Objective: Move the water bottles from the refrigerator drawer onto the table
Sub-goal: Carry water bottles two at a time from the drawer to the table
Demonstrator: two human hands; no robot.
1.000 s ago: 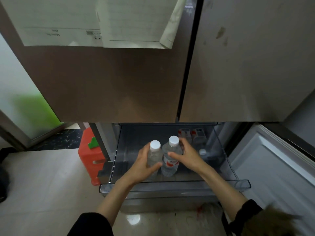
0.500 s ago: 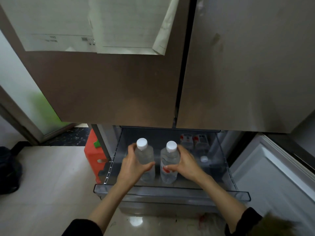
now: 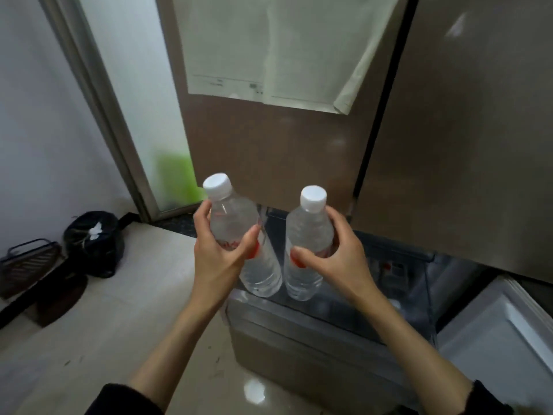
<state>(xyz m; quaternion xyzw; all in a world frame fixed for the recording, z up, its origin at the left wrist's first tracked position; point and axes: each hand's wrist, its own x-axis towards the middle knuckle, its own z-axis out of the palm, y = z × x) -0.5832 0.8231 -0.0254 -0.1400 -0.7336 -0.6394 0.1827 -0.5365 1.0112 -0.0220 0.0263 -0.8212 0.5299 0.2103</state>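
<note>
I hold two clear water bottles with white caps and red labels in the air, in front of the refrigerator. My left hand [image 3: 220, 253] grips the left bottle [image 3: 232, 223] around its middle, and this bottle tilts to the left. The right bottle [image 3: 308, 232] stands nearly upright in the grip of my right hand [image 3: 338, 256]. Both bottles hang above the front edge of the open refrigerator drawer [image 3: 329, 324]. More items lie blurred at the back of the drawer [image 3: 392, 269]. The table is not in view.
The brown refrigerator doors [image 3: 449, 145] rise behind the bottles, with paper sheets [image 3: 269, 49] taped on. A black bag [image 3: 92, 241] and a dark basket [image 3: 27, 265] sit on the pale floor at the left. A white open door [image 3: 508, 339] stands at the lower right.
Both hands have lifted their bottles up out of the drawer. The view has swung left, showing the floor, the black bag and the wall.
</note>
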